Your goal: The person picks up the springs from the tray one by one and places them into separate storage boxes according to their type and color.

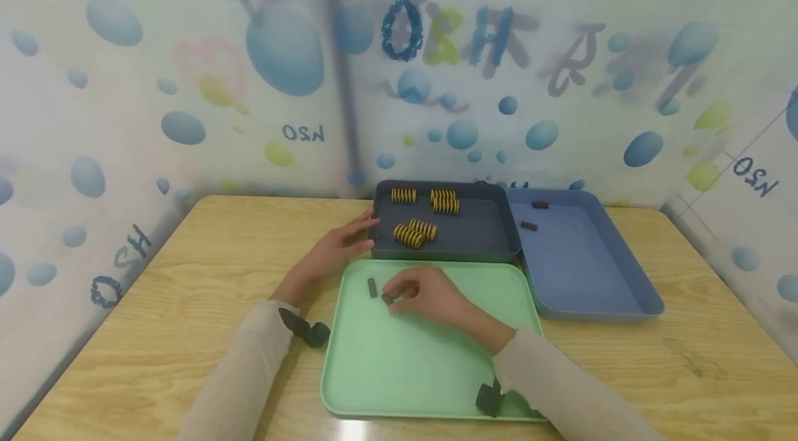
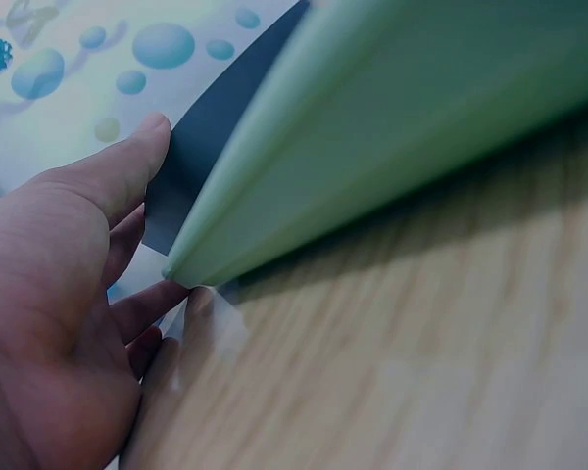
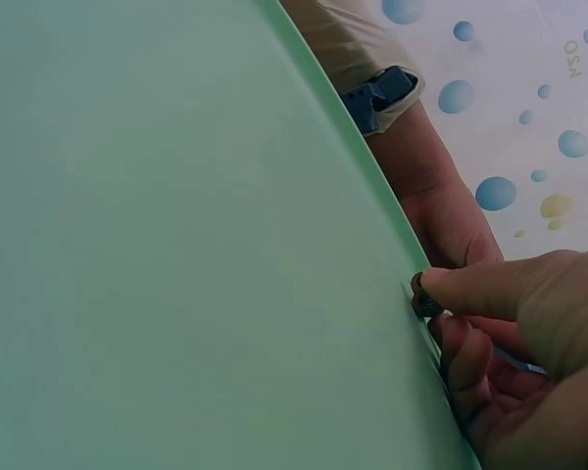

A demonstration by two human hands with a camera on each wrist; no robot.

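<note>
My right hand (image 1: 416, 292) rests on the green tray (image 1: 411, 372) and pinches a small dark piece (image 1: 387, 299) between thumb and fingers; the right wrist view shows the dark piece (image 3: 424, 294) at the fingertips (image 3: 451, 292). A second dark piece (image 1: 372, 287) lies on the tray just left of it. My left hand (image 1: 339, 247) lies flat on the wooden table (image 1: 187, 289), fingers straight, touching the corner where the green tray (image 2: 372, 127) meets the dark tray (image 1: 492, 233). In the left wrist view the left hand (image 2: 69, 294) touches the green tray's corner.
The dark tray holds several yellow-and-black coiled springs (image 1: 414, 233). A blue tray (image 1: 592, 282) at the right holds two small dark pieces (image 1: 530, 225). Bubble-patterned walls enclose the table on three sides.
</note>
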